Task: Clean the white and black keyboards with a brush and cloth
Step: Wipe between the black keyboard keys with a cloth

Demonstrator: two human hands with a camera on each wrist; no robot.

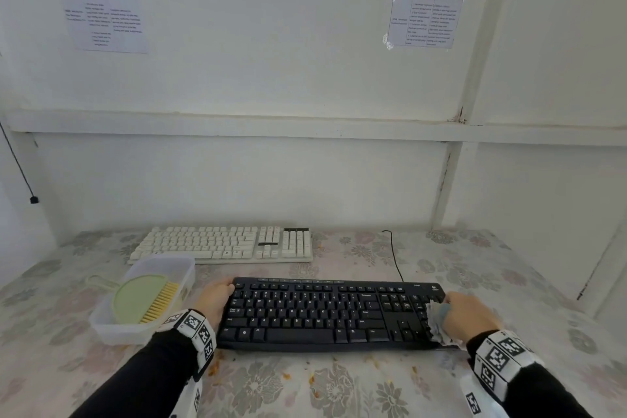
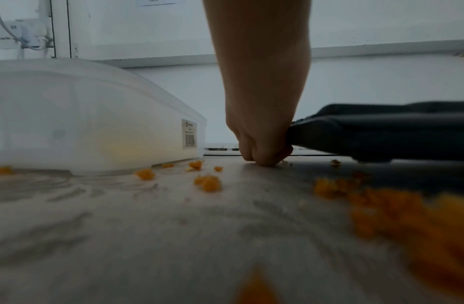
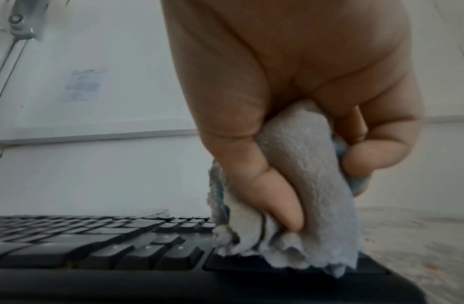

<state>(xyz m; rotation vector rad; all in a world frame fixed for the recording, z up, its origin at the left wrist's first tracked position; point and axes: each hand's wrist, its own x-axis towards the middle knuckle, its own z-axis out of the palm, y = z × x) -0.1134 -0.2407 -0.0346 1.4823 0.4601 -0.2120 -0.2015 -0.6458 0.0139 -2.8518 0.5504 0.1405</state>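
Note:
The black keyboard [image 1: 325, 312] lies near the table's front edge, also seen as a dark slab [image 2: 381, 131] and as rows of keys [image 3: 101, 242]. My left hand [image 1: 217, 299] grips its left end, fingers curled under the edge [image 2: 264, 148]. My right hand [image 1: 470, 314] bunches a grey-blue cloth [image 1: 437, 319] against the number pad at the right end; the cloth [image 3: 298, 195] is pinched between thumb and fingers. The white keyboard [image 1: 224, 244] lies behind, against the wall. The green brush [image 1: 142, 299] with yellow bristles rests in a clear tub.
The clear plastic tub [image 1: 112, 326] stands left of the black keyboard, close to my left wrist [image 2: 95, 123]. Orange crumbs [image 2: 207, 183] lie scattered on the floral tablecloth [image 1: 339, 383] in front. A black cable [image 1: 395, 258] runs back from the keyboard.

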